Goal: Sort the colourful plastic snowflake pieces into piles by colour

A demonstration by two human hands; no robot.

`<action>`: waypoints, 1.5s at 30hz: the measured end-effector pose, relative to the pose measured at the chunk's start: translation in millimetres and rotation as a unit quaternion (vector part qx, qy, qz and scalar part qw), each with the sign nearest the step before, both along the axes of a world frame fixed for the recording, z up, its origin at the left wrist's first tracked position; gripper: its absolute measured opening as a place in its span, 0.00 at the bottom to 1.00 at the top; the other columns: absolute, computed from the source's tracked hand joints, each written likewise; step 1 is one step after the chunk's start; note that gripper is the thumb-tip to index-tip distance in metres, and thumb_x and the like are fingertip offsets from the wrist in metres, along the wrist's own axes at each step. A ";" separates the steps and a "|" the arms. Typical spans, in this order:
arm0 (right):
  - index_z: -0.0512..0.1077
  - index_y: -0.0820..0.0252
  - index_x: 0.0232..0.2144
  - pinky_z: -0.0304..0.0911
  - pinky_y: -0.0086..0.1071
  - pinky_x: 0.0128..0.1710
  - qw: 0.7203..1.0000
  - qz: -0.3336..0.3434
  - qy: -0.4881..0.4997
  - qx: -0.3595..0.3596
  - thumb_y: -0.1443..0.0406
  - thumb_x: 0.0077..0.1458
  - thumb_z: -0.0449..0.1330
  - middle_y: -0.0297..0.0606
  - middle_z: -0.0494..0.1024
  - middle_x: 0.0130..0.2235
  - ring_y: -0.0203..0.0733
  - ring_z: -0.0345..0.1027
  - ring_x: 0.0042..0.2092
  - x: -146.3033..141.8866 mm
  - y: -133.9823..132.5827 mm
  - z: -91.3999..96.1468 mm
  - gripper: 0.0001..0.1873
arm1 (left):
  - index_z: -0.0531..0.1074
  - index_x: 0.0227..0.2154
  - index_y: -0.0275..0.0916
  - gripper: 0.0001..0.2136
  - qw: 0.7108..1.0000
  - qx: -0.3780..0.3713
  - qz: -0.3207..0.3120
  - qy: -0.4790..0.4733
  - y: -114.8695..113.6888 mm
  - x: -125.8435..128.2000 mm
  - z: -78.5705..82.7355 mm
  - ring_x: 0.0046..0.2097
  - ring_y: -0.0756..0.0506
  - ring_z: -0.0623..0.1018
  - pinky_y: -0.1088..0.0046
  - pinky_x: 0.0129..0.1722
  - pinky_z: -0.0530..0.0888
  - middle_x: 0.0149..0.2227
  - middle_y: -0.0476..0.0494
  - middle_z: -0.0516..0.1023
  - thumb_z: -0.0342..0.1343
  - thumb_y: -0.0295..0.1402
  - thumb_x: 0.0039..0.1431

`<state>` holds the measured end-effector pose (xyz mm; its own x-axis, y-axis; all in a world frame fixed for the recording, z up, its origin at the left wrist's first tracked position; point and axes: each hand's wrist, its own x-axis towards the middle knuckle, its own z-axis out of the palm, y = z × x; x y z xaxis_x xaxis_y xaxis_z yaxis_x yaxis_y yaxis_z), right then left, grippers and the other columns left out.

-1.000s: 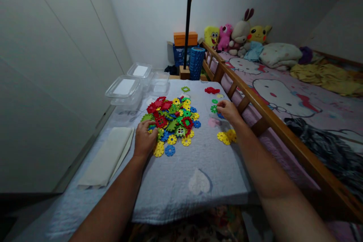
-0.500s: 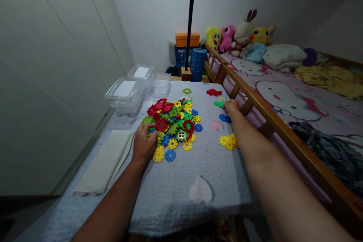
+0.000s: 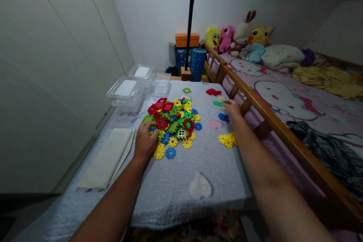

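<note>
A heap of plastic snap-together pieces (image 3: 172, 121) in red, green, yellow and blue lies on the cloth-covered table, round notched discs and square window frames among them. At its left edge rests my left hand (image 3: 146, 138), thumb and forefinger apart, with nothing visibly held. My right hand (image 3: 233, 109) is stretched out to the table's right side, fingertips just beside a few green discs (image 3: 218, 103), fingers loosely apart. Close to it lie blue discs (image 3: 223, 117), yellow discs (image 3: 227, 140) and a red group (image 3: 213, 92). A green frame (image 3: 186, 90) lies alone behind the heap.
Clear lidded plastic boxes (image 3: 126, 92) stand at the back left. A folded cream cloth (image 3: 109, 159) lies on the left. Along the right runs the wooden bed rail (image 3: 246, 92). Behind the table rise a black pole (image 3: 189, 22) and a blue foam roller (image 3: 197, 64).
My right hand has drawn slightly away from the green discs, which stay on the table. My left hand remains at the heap's edge. The view has shifted slightly.
</note>
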<state>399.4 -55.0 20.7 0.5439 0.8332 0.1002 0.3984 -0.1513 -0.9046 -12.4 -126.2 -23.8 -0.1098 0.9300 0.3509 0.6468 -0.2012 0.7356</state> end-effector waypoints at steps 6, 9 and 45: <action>0.76 0.60 0.33 0.64 0.29 0.35 0.965 0.255 -0.040 -0.051 0.66 0.47 0.61 0.34 0.79 0.32 0.37 0.70 0.34 -73.4 -43.3 0.4 0.08 | 0.77 0.37 0.43 0.11 1.000 -0.003 0.000 -0.007 -0.7 1.7 1.6 0.54 0.37 0.76 0.55 0.61 0.71 0.48 0.39 0.77 0.55 0.36 0.52; 0.77 0.60 0.33 0.65 0.31 0.40 0.940 0.313 -0.131 -0.042 0.68 0.51 0.61 0.35 0.79 0.34 0.39 0.71 0.36 -108.8 -62.1 -8.3 0.06 | 0.77 0.37 0.43 0.11 1.000 -0.003 0.000 -0.003 -1.5 2.0 2.3 0.54 0.37 0.76 0.55 0.60 0.71 0.47 0.39 0.78 0.55 0.36 0.52; 0.70 0.62 0.36 0.65 0.24 0.25 0.991 -0.027 0.122 -0.054 0.66 0.54 0.70 0.31 0.74 0.26 0.32 0.67 0.26 -27.9 62.0 13.7 0.12 | 0.77 0.39 0.40 0.11 0.999 0.031 0.001 0.042 4.4 8.5 -5.0 0.56 0.35 0.75 0.50 0.60 0.70 0.50 0.37 0.76 0.54 0.35 0.57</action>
